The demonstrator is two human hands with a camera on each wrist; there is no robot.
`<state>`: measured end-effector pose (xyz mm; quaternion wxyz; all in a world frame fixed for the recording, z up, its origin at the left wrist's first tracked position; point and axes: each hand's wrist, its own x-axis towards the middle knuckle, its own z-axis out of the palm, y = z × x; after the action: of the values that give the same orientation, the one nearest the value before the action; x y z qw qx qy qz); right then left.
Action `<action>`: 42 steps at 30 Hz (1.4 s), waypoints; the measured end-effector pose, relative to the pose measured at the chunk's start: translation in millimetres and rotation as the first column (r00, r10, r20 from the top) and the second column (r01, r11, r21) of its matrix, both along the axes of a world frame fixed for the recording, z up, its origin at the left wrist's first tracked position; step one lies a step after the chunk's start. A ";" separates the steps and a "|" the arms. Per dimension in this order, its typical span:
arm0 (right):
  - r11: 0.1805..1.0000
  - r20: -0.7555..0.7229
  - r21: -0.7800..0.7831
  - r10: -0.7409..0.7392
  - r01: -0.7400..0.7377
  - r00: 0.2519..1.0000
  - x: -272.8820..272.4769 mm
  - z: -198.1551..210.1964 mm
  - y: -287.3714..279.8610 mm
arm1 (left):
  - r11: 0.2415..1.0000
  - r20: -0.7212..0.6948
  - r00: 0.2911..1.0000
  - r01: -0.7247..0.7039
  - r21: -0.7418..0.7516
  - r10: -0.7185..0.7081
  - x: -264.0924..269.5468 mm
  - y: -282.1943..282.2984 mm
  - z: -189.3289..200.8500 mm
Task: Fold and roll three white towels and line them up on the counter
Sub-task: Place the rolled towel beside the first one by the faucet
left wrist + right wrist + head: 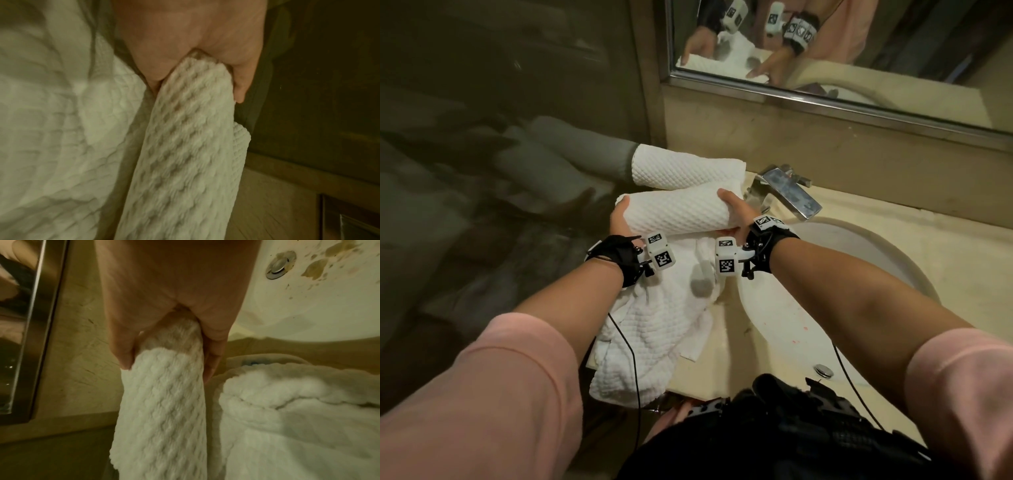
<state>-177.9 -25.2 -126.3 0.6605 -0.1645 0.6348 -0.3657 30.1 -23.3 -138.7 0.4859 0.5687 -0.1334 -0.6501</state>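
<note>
Nearest the head camera: pink sleeves [493, 387], bare forearms, black wrist straps with white marker cubes [660, 251]. Left hand [619, 217] grips the left end of a rolled white towel [674, 214], thumb and fingers curled round it; the left wrist view shows the roll end wedged between thumb and fingers. Right hand [736, 212] grips the right end the same way. This roll sits just in front of, and touching, a second rolled towel [685, 168] lying at the back of the counter [893, 240] by the wall. A third towel [654, 329], unfolded and crumpled, lies on the counter under the wrists. Chrome faucet [787, 193] and sink basin [842, 274] to the right; mirror [859, 51] above.
</note>
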 end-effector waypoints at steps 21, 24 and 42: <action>0.989 -0.015 0.106 0.109 -0.107 0.994 -1.2 -26.6 -2.2 | 0.964 0.024 1.000 0.013 0.265 -0.020 8.6 -17.6 -6.5; 0.986 0.016 0.123 0.107 -0.109 0.994 -5.7 -31.2 3.4 | 0.964 -0.022 0.999 0.048 0.260 -0.044 9.2 -15.6 -5.9; 0.989 -0.095 0.136 0.071 -0.058 0.993 -8.9 -104.3 -35.2 | 0.929 0.363 0.876 0.211 0.304 -0.318 -1.5 5.4 -22.4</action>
<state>-186.9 -60.4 -230.6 0.6491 -0.1586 0.6841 -0.2925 28.6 -17.9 -161.1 0.2762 0.7249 -0.2239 -0.5901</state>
